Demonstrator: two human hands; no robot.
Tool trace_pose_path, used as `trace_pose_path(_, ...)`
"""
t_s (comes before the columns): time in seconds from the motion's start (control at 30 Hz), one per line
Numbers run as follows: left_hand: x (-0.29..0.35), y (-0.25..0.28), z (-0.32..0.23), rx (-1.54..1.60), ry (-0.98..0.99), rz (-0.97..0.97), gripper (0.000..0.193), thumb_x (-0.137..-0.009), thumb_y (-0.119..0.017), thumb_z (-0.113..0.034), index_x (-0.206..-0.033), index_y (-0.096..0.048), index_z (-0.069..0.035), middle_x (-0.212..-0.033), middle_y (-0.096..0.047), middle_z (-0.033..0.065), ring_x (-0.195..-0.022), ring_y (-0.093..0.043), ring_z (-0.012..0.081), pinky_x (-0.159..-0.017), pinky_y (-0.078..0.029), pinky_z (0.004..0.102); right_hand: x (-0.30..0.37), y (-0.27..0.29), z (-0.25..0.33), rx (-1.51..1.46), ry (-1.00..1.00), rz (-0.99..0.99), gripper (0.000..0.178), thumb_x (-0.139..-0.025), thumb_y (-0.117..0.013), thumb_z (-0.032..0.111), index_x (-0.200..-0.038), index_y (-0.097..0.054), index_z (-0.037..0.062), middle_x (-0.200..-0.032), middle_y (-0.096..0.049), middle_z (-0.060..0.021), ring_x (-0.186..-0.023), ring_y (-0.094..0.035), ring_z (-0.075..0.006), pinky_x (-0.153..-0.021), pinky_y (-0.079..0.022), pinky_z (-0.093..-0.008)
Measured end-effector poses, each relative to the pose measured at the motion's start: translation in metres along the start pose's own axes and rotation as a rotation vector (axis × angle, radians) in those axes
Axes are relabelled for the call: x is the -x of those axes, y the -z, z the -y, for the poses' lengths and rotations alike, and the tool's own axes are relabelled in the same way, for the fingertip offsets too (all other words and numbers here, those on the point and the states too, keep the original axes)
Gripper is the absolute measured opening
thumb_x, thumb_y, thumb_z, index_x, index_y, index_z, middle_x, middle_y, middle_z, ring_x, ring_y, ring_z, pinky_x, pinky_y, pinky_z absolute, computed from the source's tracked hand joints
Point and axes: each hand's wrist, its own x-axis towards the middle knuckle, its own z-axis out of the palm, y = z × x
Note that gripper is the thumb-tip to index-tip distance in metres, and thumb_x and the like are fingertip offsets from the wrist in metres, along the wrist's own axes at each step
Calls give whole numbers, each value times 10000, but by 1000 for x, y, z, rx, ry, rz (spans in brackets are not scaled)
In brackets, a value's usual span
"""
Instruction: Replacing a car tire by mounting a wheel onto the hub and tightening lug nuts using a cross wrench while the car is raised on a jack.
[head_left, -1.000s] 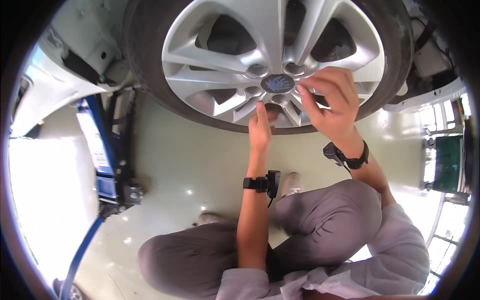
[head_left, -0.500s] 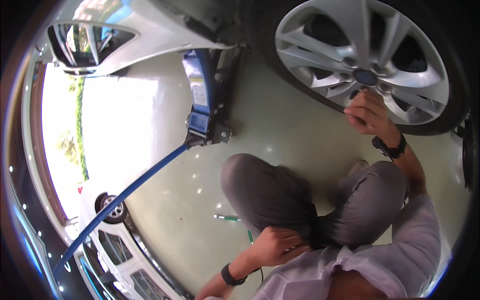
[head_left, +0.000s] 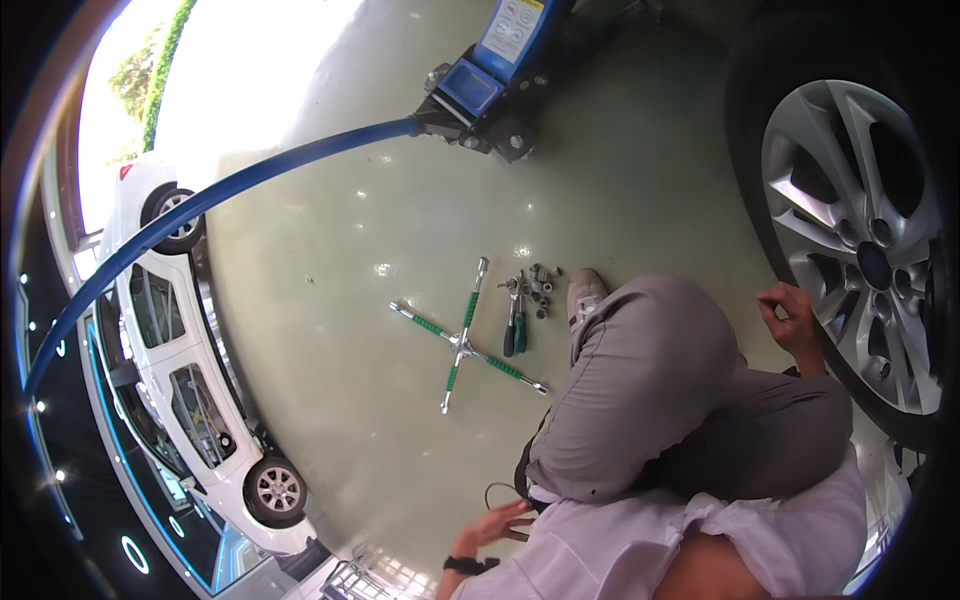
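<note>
My right hand (head_left: 789, 318) is beside the tyre at the near left edge of a silver spoked car wheel (head_left: 850, 235). Its fingers are curled together, and whatever they may hold is hidden. Low in the view, my left hand (head_left: 497, 524) is at my hip with its fingers stretched out and apart. On the floor to the left of my knee lies a four-way lug wrench (head_left: 461, 345) with green grips. Close to it are two ratchet wrenches (head_left: 516, 318) with dark and green handles, and several metal sockets (head_left: 541, 285) in a loose cluster.
A blue floor jack (head_left: 470, 90) stands ahead, and its long blue handle (head_left: 250, 184) slants down across the left side. A white car (head_left: 165, 340) is parked at the far left. My shoe (head_left: 585, 295) rests beside the sockets.
My view has swung left and down, bringing the lug wrench, ratchets and sockets fully into sight. The right hand has drawn back from the wheel hub; the left has moved from my lap to my hip.
</note>
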Motion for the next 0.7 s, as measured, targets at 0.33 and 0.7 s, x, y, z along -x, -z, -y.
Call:
trace_pose_path(0.33,-162,-28,-348,-1303,-1099,-762,269,-897,-708,-302,-1107,-666,-139,-1017,-698,91,-876,-697,319,-723,-545,423,14,-5,12,152,40,159,213,-724,-744,-33,-883,-650,73,-710,-623,-62,-610,-603,-258,-555,-433,-375)
trace_pose_path(0.7,-224,-58,-358,-1129,-1526,-988,328,-859,-768,-227,-1163,-700,-123,-1072,-638,77,-923,-675,268,-698,-551,382,54,-29,20,114,-102,83,218,-701,-743,-31,-879,-676,78,-693,-608,-51,-564,-568,-249,-537,-425,-376)
